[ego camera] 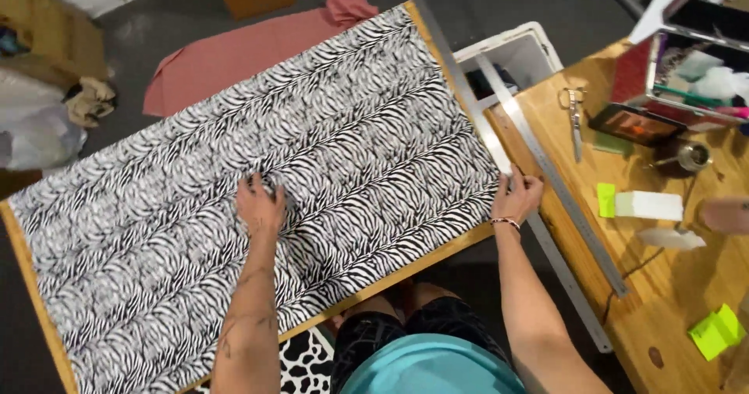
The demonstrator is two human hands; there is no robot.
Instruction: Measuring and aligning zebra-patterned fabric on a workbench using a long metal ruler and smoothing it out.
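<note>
Head view. Your left hand [260, 204] lies flat, palm down and fingers spread, on the zebra-print fabric [351, 129], pressing it near the middle of the board; it grasps nothing. The fabric covers a long wooden board [23, 261] that runs diagonally from lower left to upper right, with the board's bare edge showing along the near side.

Your right hand [516, 195] sits at the fabric's right-hand edge, fingers curled down onto the lower end of a long metal ruler [488, 133] that lies along that edge; whether the fingers pinch the ruler or only press it cannot be told.

A second, longer steel ruler [562, 183] rests just beside it on the wooden table [663, 285] to your right. Farther along that table lie scissors [574, 117], a phone [636, 123], green sticky notes [716, 331] and a white block [649, 205]. A pink cloth [234, 55] lies on the floor beyond the board.
</note>
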